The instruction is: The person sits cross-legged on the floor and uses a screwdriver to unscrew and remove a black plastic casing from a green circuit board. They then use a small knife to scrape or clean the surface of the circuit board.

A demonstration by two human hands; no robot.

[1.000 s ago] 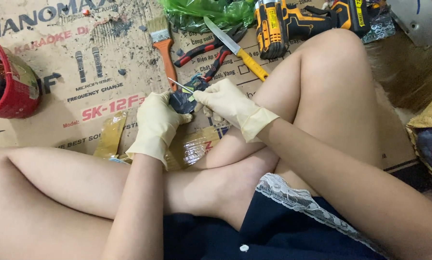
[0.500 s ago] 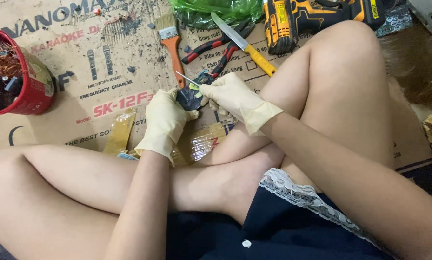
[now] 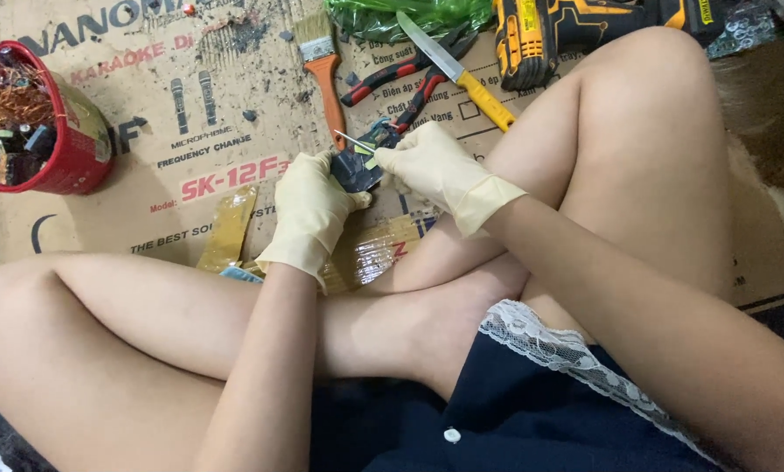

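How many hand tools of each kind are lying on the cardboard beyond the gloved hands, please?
Paintbrush, orange handle: 1
Knife, yellow handle: 1
Pliers, red and black handles: 2, as far as the crossed handles show
Power drill, yellow and black: 1
Total: 5
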